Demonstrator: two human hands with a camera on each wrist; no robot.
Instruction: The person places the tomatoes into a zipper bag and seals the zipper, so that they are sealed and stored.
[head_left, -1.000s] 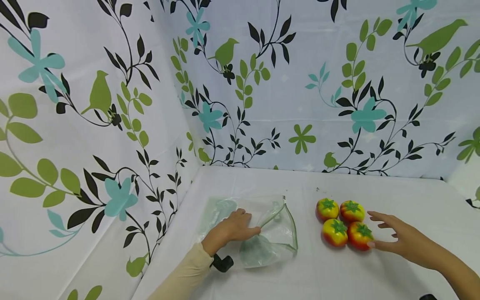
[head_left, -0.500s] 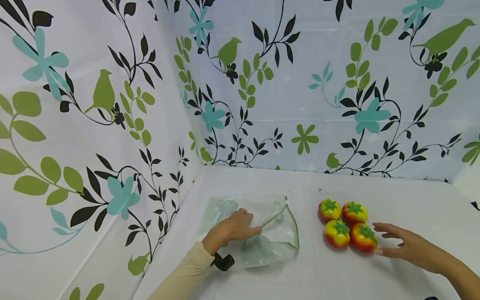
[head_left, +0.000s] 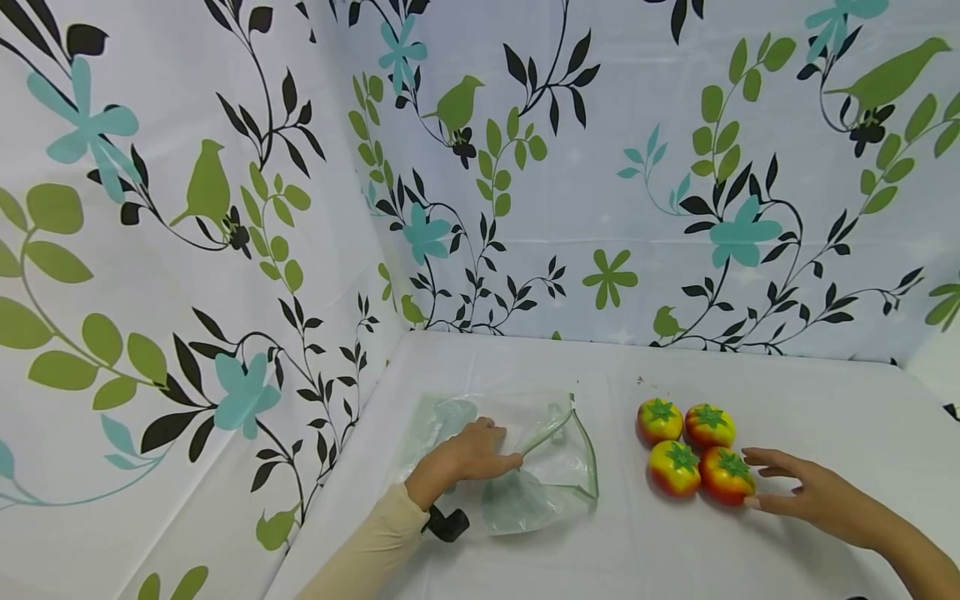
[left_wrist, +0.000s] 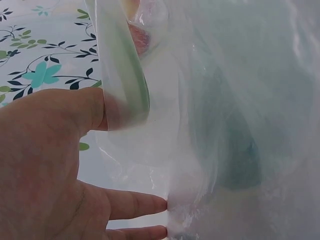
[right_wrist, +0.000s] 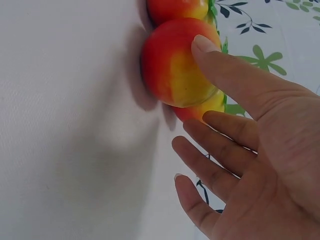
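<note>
My left hand (head_left: 468, 450) lies on a clear plastic bag (head_left: 536, 500) with green-tinted edges. In the left wrist view, its thumb (left_wrist: 90, 107) is behind the film at the bag's mouth, while straight fingers (left_wrist: 137, 204) touch the film further down. Several red-and-yellow toy tomatoes with green star-shaped tops sit in a tight cluster. Beside the front right tomato (head_left: 726, 477), my right hand (head_left: 810, 492) reaches in from the right with thumb and fingers spread. The right wrist view shows the thumb (right_wrist: 210, 47) overlapping a tomato (right_wrist: 175, 62), the other fingers apart from it.
Another tomato (head_left: 673, 468) sits at the front left of the cluster, with two more behind. A white table (head_left: 615, 550) carries everything. Patterned cloth (head_left: 525, 208) with birds and leaves hangs behind and on the left.
My right hand shifts very slightly left toward the front right tomato over the last half second. The left hand and bag stay put. The head view moved a little early on.
</note>
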